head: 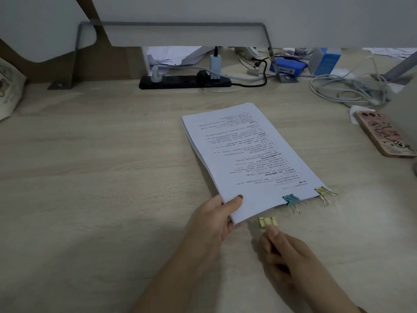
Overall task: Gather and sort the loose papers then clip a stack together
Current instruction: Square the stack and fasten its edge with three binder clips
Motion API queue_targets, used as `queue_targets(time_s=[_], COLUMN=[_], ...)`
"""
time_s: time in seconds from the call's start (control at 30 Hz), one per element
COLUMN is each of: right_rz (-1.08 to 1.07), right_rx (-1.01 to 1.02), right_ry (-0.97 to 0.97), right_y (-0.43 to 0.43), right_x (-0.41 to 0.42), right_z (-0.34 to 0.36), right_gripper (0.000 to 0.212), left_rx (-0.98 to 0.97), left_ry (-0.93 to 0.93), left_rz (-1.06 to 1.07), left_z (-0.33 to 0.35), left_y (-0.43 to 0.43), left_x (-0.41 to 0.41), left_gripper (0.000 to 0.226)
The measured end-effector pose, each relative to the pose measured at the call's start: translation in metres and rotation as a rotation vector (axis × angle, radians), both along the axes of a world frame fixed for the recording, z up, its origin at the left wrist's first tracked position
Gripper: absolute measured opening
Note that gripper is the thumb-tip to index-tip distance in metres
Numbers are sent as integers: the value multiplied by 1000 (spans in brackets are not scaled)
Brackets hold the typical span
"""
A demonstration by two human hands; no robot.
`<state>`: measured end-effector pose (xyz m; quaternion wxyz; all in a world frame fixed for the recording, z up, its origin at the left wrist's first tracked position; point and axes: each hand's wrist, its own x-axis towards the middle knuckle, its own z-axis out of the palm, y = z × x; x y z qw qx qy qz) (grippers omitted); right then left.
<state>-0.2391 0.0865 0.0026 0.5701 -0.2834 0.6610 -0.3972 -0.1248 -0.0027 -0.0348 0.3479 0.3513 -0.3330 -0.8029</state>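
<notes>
Lower centre: my left hand [214, 220] grips the near corner of the paper stack [250, 159] on the counter [101, 177]; right hand [284, 254], fingers pinching a yellow clip [267, 222] beside its edge; a half-opened clip may, I judge, skew sheets.

A: Can you read the white printed paper stack [248, 154]?
B: No, the print is too small. The right hand [284, 254] hides the wire handles of the pale yellow metal binder clip [267, 221].
</notes>
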Motion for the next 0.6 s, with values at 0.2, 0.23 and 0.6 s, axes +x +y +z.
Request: queue_targets(time_s=[0.2, 0.23, 0.6], right_rz=[32, 47, 52], right_rx=[-49, -53, 1], right_ry=[64, 112, 95], right_y=[-5, -7, -5], right_x=[-6, -7, -5], right_z=[1, 0, 0], right_gripper=[41, 43, 47], left_rx=[33, 38, 77], left_ry=[-39, -46, -88], left_rz=[1, 0, 29], left_z=[1, 1, 0], left_y=[2, 3, 3], left_x=[0, 0, 0], left_gripper=[22, 22, 17])
